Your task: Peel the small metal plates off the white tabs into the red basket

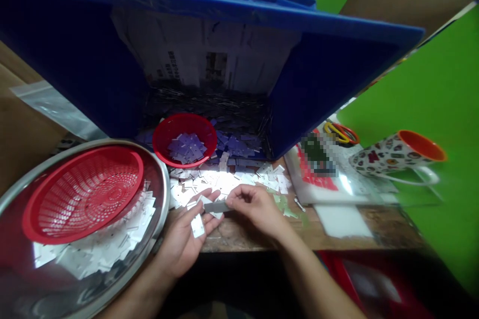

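Observation:
My left hand [189, 232] lies palm up at the table's front edge, with a small white metal plate [197, 226] resting on its fingers. My right hand [254, 207] is closed in a pinch on a short stack of the same plates [217, 206], held flat just above the left fingertips. Behind both hands a loose heap of white plates [224, 177] covers the wooden table [262, 237]. A small red bowl [184, 138] with several plates in it stands behind the heap.
A big steel basin [159, 179] at the left holds a red colander [84, 192] and more plates. A blue crate [224, 15] lies tipped on its side behind. A patterned mug [396, 154], coloured rings [342, 132] and a white printed sheet [337, 179] sit at the right.

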`<action>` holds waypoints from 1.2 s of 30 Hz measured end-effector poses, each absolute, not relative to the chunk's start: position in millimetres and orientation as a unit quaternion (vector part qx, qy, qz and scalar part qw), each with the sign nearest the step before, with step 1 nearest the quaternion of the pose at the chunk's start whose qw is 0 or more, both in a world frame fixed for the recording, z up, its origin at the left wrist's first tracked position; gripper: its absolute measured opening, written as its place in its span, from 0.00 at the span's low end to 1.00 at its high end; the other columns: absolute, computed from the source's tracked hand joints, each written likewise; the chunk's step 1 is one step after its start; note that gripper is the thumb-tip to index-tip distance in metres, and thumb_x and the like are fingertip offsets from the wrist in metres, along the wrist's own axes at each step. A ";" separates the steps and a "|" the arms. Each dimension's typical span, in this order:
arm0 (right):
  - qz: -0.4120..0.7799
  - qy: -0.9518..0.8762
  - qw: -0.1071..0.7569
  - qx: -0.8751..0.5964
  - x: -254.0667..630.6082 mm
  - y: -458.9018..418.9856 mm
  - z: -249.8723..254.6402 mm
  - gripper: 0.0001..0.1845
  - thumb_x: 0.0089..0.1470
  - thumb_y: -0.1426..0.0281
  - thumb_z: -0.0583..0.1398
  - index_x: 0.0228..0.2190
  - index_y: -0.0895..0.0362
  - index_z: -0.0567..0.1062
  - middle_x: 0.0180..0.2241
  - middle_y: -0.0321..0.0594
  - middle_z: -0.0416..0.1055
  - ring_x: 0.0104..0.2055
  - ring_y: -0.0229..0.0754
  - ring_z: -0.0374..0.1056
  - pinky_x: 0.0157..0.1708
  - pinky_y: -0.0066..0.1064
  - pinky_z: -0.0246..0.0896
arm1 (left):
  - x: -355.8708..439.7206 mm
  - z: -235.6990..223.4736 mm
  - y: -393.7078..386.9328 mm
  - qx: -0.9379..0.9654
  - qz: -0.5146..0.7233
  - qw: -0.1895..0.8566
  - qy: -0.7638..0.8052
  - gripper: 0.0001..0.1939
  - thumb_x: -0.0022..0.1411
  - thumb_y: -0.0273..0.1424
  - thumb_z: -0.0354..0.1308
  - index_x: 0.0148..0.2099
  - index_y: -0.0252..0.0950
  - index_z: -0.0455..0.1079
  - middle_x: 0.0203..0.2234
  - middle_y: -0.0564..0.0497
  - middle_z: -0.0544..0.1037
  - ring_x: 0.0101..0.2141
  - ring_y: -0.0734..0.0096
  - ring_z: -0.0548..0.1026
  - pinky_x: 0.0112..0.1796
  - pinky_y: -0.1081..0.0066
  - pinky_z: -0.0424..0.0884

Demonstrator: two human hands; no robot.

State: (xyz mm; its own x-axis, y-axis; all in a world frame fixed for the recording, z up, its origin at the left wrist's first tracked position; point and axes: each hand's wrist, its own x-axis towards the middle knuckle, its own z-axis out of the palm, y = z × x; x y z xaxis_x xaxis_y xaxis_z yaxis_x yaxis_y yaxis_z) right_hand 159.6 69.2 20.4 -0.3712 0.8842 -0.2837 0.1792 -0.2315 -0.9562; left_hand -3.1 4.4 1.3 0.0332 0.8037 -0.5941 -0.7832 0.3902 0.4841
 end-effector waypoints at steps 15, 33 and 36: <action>0.401 -0.610 0.459 -0.506 148.3 51.7 8.8 0.18 0.54 0.64 0.61 0.47 0.53 0.75 0.56 0.47 0.64 0.52 0.48 0.67 0.47 0.38 0.69 | 1.2 0.9 13.4 0.115 0.628 0.593 0.491 0.24 0.62 0.29 0.56 0.60 0.45 0.62 0.57 0.45 0.71 0.58 0.62 0.66 0.57 0.59 0.61; 0.419 -0.001 0.637 -0.647 343.7 -123.9 -60.3 0.24 0.41 0.48 0.66 0.30 0.56 0.77 0.30 0.39 0.76 0.29 0.39 0.72 0.27 0.27 0.70 | 6.5 -15.6 -5.7 0.583 0.495 0.300 0.570 0.23 0.62 0.30 0.55 0.60 0.43 0.61 0.67 0.46 0.53 0.66 0.60 0.49 0.63 0.60 0.43; 0.403 0.048 0.652 -0.640 371.4 -149.4 -65.2 0.22 0.42 0.51 0.67 0.35 0.52 0.76 0.39 0.39 0.76 0.40 0.41 0.74 0.34 0.29 0.72 | 6.4 -13.4 -8.1 0.593 0.495 0.290 0.565 0.21 0.62 0.31 0.55 0.58 0.42 0.63 0.64 0.44 0.58 0.64 0.58 0.53 0.63 0.59 0.45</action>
